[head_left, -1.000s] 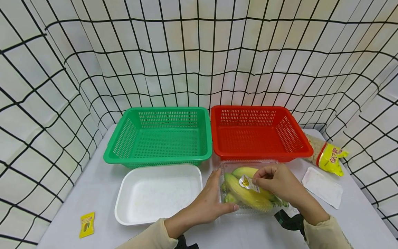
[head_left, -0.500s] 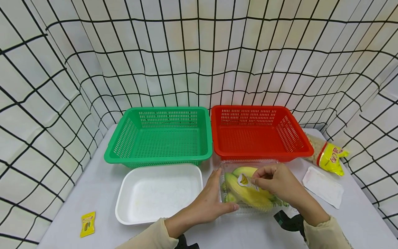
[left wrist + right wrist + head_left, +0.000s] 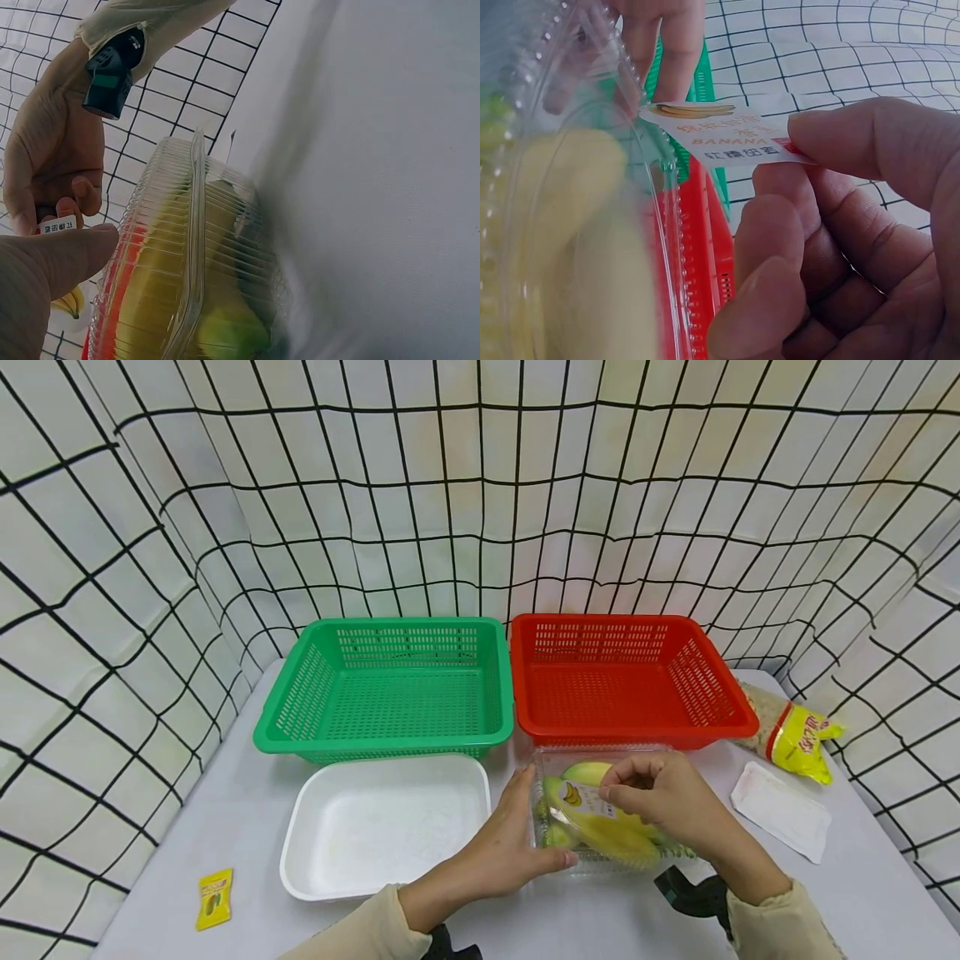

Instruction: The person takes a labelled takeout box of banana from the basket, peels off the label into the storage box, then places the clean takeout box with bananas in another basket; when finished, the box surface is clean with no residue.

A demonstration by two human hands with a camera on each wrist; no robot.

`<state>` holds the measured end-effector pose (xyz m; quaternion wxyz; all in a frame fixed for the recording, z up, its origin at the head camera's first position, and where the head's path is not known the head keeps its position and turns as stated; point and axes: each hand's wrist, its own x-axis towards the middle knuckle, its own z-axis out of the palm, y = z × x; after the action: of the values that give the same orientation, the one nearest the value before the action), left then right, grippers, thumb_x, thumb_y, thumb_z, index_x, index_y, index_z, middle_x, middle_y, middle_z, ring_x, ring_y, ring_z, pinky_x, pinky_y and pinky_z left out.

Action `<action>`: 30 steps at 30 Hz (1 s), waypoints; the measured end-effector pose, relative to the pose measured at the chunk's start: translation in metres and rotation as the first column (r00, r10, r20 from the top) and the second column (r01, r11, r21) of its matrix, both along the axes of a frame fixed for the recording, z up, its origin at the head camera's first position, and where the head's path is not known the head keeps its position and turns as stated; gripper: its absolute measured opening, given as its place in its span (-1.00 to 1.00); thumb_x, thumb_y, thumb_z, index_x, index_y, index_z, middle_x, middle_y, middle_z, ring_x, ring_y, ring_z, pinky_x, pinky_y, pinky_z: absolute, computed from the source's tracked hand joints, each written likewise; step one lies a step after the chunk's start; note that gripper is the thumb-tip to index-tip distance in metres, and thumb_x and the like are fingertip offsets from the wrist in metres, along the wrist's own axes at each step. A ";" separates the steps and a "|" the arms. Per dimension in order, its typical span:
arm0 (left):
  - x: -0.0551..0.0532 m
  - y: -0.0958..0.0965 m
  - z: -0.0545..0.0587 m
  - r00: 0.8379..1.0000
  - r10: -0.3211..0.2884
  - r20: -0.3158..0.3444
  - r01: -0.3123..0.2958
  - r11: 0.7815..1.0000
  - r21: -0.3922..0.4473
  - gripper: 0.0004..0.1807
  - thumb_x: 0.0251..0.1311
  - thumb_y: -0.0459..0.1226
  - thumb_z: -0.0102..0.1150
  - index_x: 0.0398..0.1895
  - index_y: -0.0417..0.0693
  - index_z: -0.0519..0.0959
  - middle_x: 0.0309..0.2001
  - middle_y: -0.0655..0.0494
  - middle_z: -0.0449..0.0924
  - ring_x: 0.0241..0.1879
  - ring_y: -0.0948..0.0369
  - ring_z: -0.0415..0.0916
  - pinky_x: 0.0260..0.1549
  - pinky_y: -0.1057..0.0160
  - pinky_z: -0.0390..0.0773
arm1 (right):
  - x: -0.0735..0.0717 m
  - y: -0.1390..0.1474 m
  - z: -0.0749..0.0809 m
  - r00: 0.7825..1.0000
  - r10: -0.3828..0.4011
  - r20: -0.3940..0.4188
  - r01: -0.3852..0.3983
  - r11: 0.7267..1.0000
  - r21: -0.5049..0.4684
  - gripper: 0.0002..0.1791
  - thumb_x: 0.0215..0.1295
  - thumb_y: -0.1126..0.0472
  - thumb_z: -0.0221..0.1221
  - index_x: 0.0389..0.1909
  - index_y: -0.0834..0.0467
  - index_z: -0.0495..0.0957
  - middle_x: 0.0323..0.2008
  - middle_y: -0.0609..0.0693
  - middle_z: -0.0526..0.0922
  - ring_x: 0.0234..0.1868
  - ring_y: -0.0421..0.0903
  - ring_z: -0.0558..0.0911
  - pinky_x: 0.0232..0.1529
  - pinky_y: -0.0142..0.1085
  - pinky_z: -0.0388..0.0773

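Note:
A clear plastic clamshell box (image 3: 600, 749) with yellow-green bananas (image 3: 615, 842) inside stands in front of the red basket. My left hand (image 3: 498, 852) rests against its left side, fingers straight along the wall and thumb out by the front corner. My right hand (image 3: 667, 802) pinches one end of a white banana sticker (image 3: 588, 800) between thumb and index finger, over the lid. In the right wrist view the sticker (image 3: 720, 139) sticks out from the pinch, showing a banana picture and the word BANANA. Whether its far end touches the lid, I cannot tell.
Behind stand a green basket (image 3: 397, 747) and a red basket (image 3: 637, 735). A white tray (image 3: 382, 827) lies left of the box, a small yellow packet (image 3: 215, 899) further left. At right are a yellow-ended bag (image 3: 802, 743) and a white flat pad (image 3: 780, 810). Black netting surrounds the table.
My right hand has shifted slightly left, and the pinched sticker has moved left with it and tilted. My left hand and the box have stayed put.

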<state>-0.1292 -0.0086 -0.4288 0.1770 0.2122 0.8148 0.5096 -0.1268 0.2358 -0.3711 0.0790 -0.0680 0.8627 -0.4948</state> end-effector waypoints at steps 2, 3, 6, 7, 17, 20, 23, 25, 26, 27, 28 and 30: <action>0.000 -0.001 0.000 1.000 -0.003 0.002 0.003 1.000 0.001 0.29 0.13 -0.08 0.52 0.68 -0.26 -0.20 0.68 -0.22 -0.26 0.67 -0.11 -0.31 0.53 -0.28 -0.02 | 0.000 -0.002 0.000 1.000 0.005 -0.004 -0.005 1.000 -0.012 -0.90 0.33 0.25 0.38 -0.22 0.20 0.74 -0.38 0.05 0.62 -0.41 -0.09 0.53 -0.48 -0.34 0.57; 0.001 -0.001 0.000 1.000 -0.005 0.002 0.005 1.000 0.001 0.29 0.13 -0.07 0.52 0.68 -0.26 -0.21 0.68 -0.21 -0.26 0.67 -0.11 -0.32 0.53 -0.28 -0.03 | 0.000 -0.003 0.000 1.000 0.008 -0.009 -0.009 1.000 -0.019 -0.90 0.33 0.25 0.38 -0.22 0.20 0.74 -0.39 0.05 0.62 -0.41 -0.09 0.53 -0.48 -0.34 0.57; 0.001 -0.001 0.000 1.000 -0.009 -0.005 0.009 1.000 0.002 0.29 0.14 -0.07 0.51 0.68 -0.26 -0.21 0.68 -0.20 -0.26 0.67 -0.10 -0.32 0.53 -0.28 -0.02 | -0.001 -0.006 0.000 1.000 0.016 -0.024 -0.017 0.999 -0.033 -0.89 0.32 0.24 0.39 -0.22 0.20 0.74 -0.39 0.06 0.62 -0.41 -0.09 0.53 -0.48 -0.34 0.57; 0.001 -0.002 0.000 1.000 -0.011 -0.009 0.011 1.000 0.004 0.29 0.14 -0.07 0.51 0.68 -0.26 -0.21 0.68 -0.19 -0.25 0.67 -0.10 -0.32 0.53 -0.28 -0.03 | -0.001 -0.007 0.000 0.999 0.019 -0.031 -0.020 0.999 -0.040 -0.89 0.32 0.24 0.39 -0.23 0.20 0.74 -0.39 0.06 0.63 -0.42 -0.09 0.53 -0.48 -0.34 0.57; 0.005 -0.023 0.010 0.997 0.020 0.079 -0.025 0.998 0.065 0.26 0.20 -0.12 0.50 0.68 -0.23 -0.24 0.65 -0.26 -0.14 0.45 -0.27 0.30 0.27 -0.19 0.50 | -0.004 -0.027 0.000 0.995 0.047 -0.089 -0.053 0.997 -0.058 -0.93 0.29 0.24 0.42 -0.28 0.16 0.76 -0.45 0.03 0.63 -0.47 -0.08 0.52 -0.52 -0.33 0.56; 0.006 -0.037 0.016 0.992 0.051 0.119 -0.061 0.994 0.086 0.26 0.21 -0.11 0.50 0.70 -0.12 -0.25 0.63 -0.27 -0.06 0.39 -0.33 0.37 0.22 -0.21 0.54 | -0.005 -0.032 0.001 0.997 0.044 -0.067 -0.048 0.997 -0.059 -0.90 0.29 0.21 0.43 -0.27 0.16 0.76 -0.44 0.02 0.63 -0.44 -0.07 0.52 -0.51 -0.34 0.53; 0.007 -0.053 0.023 0.987 0.086 0.133 -0.099 0.990 0.096 0.26 0.21 -0.09 0.50 0.71 -0.04 -0.25 0.64 -0.23 -0.07 0.43 -0.34 0.31 0.25 -0.24 0.50 | -0.006 -0.036 0.000 0.997 0.057 -0.055 -0.061 0.996 -0.069 -0.90 0.30 0.22 0.41 -0.26 0.18 0.76 -0.43 0.04 0.63 -0.43 -0.05 0.51 -0.50 -0.35 0.50; 0.007 -0.062 0.027 0.983 0.118 0.139 -0.131 0.987 0.094 0.25 0.21 -0.10 0.51 0.72 0.01 -0.22 0.65 -0.19 -0.06 0.44 -0.33 0.30 0.26 -0.25 0.49 | -0.007 -0.039 0.000 0.996 0.066 -0.053 -0.070 0.995 -0.074 -0.91 0.31 0.23 0.40 -0.27 0.18 0.76 -0.43 0.05 0.63 -0.42 -0.05 0.51 -0.49 -0.36 0.49; 0.008 -0.067 0.029 0.980 0.135 0.146 -0.150 0.984 0.094 0.25 0.20 -0.10 0.52 0.72 0.03 -0.21 0.65 -0.17 -0.06 0.45 -0.32 0.29 0.26 -0.24 0.49 | -0.008 -0.041 0.000 0.996 0.071 -0.055 -0.075 0.994 -0.073 -0.93 0.31 0.24 0.40 -0.28 0.18 0.76 -0.44 0.05 0.63 -0.43 -0.05 0.51 -0.49 -0.36 0.49; 0.008 -0.072 0.031 0.977 0.152 0.152 -0.168 0.981 0.095 0.24 0.20 -0.10 0.52 0.72 0.04 -0.20 0.66 -0.14 -0.06 0.45 -0.31 0.29 0.26 -0.23 0.49 | -0.008 -0.042 -0.001 0.996 0.074 -0.058 -0.078 0.994 -0.072 -0.93 0.31 0.25 0.39 -0.28 0.18 0.76 -0.44 0.05 0.63 -0.43 -0.05 0.51 -0.48 -0.36 0.50; 0.008 -0.077 0.032 0.973 0.170 0.155 -0.185 0.979 0.091 0.24 0.19 -0.11 0.53 0.72 0.06 -0.18 0.66 -0.11 -0.04 0.44 -0.31 0.31 0.25 -0.22 0.51 | -0.009 -0.044 -0.001 0.995 0.076 -0.059 -0.080 0.994 -0.071 -0.94 0.31 0.26 0.39 -0.29 0.18 0.76 -0.44 0.04 0.64 -0.43 -0.05 0.51 -0.48 -0.36 0.51; 0.009 -0.085 0.035 0.967 0.201 0.157 -0.216 0.973 0.080 0.23 0.18 -0.11 0.54 0.72 0.08 -0.15 0.66 -0.05 -0.02 0.43 -0.29 0.34 0.25 -0.21 0.52 | -0.009 -0.047 -0.002 0.995 0.080 -0.056 -0.084 0.994 -0.073 -0.95 0.31 0.27 0.38 -0.29 0.18 0.76 -0.45 0.04 0.63 -0.43 -0.05 0.51 -0.48 -0.37 0.51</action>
<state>-0.1200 -0.0941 -0.3936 0.1719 0.0952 0.7916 0.5786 -0.1361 0.1885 -0.3733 0.0738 -0.1192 0.8417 -0.5214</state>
